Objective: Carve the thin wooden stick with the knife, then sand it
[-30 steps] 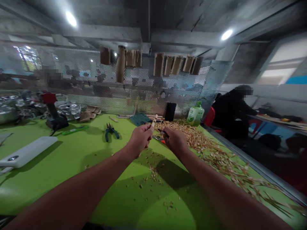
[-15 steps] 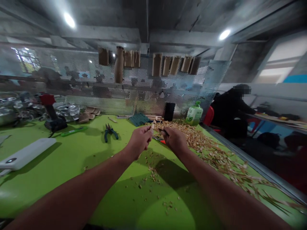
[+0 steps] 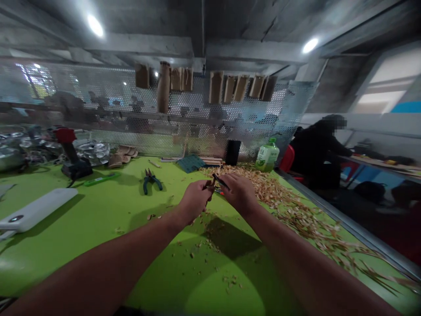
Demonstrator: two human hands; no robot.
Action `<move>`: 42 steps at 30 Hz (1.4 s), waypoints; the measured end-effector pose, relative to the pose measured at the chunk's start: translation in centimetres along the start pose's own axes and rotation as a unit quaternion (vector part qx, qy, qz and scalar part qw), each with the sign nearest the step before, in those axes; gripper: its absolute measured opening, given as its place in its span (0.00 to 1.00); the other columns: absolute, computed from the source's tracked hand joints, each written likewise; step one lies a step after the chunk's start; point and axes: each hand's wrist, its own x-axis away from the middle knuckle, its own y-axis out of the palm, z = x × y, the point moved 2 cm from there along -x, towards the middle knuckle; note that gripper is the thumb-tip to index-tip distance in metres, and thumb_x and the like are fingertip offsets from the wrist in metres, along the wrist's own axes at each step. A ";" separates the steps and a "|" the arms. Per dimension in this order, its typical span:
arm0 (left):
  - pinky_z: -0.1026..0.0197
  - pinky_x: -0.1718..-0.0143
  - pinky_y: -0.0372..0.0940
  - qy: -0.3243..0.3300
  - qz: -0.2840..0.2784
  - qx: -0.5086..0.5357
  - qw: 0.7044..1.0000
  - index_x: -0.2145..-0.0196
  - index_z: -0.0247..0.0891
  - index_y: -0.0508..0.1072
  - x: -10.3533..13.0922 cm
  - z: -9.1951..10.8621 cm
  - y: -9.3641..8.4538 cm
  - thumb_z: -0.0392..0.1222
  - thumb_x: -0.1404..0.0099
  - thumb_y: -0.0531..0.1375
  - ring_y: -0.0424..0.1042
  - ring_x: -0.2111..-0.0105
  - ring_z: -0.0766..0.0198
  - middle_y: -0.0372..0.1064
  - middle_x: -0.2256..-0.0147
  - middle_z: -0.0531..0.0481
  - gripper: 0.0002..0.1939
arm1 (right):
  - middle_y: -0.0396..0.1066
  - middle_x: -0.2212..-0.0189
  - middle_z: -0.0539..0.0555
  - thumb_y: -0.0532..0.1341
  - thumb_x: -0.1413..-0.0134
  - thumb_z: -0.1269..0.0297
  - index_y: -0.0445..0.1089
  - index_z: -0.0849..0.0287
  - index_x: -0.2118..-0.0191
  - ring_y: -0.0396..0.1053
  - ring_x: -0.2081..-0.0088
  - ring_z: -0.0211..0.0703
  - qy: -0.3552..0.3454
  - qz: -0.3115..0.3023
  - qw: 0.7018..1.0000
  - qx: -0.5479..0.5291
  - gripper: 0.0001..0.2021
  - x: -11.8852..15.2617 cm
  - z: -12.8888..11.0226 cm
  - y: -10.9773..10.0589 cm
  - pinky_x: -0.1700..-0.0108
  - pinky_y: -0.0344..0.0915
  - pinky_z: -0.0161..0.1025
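Observation:
My left hand [image 3: 196, 197] is closed around a small piece of wood [image 3: 213, 179], gripping it near its lower end. My right hand [image 3: 240, 192] wraps a slim dark knife-like tool [image 3: 221, 181], whose tip points up and left against or very close to the wood. Fingers hide most of both pieces, and I cannot tell exactly where they touch. Just behind the hands, a red-and-grey tool [image 3: 218, 191] lies partly hidden on the green table [image 3: 158, 272]. Small wood chips [image 3: 210, 243] are scattered below the hands.
Wood shavings [image 3: 276, 192] pile along the right side, near a green-labelled bottle [image 3: 267, 156]. Pliers [image 3: 151, 181], a green cutter [image 3: 101, 180], a cordless drill [image 3: 72, 153] and a white power strip-like block [image 3: 42, 210] lie left. A person in black [image 3: 315, 153] sits beyond the right edge.
The wood has tilted from upright and pale to mostly hidden between my hands. My right hand has shifted slightly left, bringing the dark tool up to the wood. New chips lie by my left forearm.

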 end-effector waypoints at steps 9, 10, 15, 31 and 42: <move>0.72 0.88 0.46 0.060 0.000 0.085 0.995 0.65 0.37 0.69 0.1 1.2 -0.8 0.45 0.38 0.56 0.49 0.89 0.77 0.55 0.81 0.61 0.09 | 0.74 0.74 0.53 0.55 0.42 0.61 0.73 0.61 0.65 0.69 0.73 0.41 0.141 0.097 0.976 -0.133 0.11 0.1 2.3 0.9 0.72 0.61 0.34; 0.72 0.88 0.47 0.058 -0.004 0.085 0.995 0.64 0.37 0.70 0.1 1.1 -0.7 0.46 0.39 0.56 0.50 0.88 0.77 0.55 0.81 0.61 0.10 | 0.74 0.74 0.53 0.55 0.42 0.61 0.73 0.61 0.64 0.69 0.74 0.40 0.142 0.107 0.973 -0.148 0.12 0.1 2.2 0.8 0.72 0.62 0.34; 0.72 0.87 0.47 0.061 -0.016 0.085 0.994 0.60 0.38 0.72 -0.2 0.3 -0.2 0.46 0.40 0.58 0.49 0.87 0.76 0.53 0.81 0.62 0.13 | 0.72 0.77 0.50 0.57 0.43 0.58 0.75 0.59 0.67 0.67 0.76 0.38 0.108 0.129 0.965 -0.202 0.12 0.5 0.6 -0.4 0.74 0.62 0.33; 0.70 0.86 0.46 0.011 -0.003 0.061 0.998 0.67 0.36 0.72 0.4 -0.1 0.5 0.45 0.41 0.59 0.49 0.87 0.76 0.55 0.82 0.61 0.09 | 0.74 0.71 0.55 0.56 0.41 0.63 0.75 0.57 0.65 0.70 0.67 0.43 -0.014 0.077 0.994 -0.079 0.10 0.1 0.4 -1.0 0.64 0.61 0.36; 0.71 0.88 0.49 0.057 -0.057 0.103 0.991 0.59 0.36 0.72 -1.0 -0.8 -0.2 0.49 0.41 0.60 0.52 0.88 0.76 0.59 0.79 0.59 0.15 | 0.70 0.78 0.50 0.59 0.46 0.61 0.74 0.60 0.68 0.65 0.77 0.37 0.097 0.093 0.961 -0.243 0.10 0.3 0.7 -0.3 0.75 0.60 0.33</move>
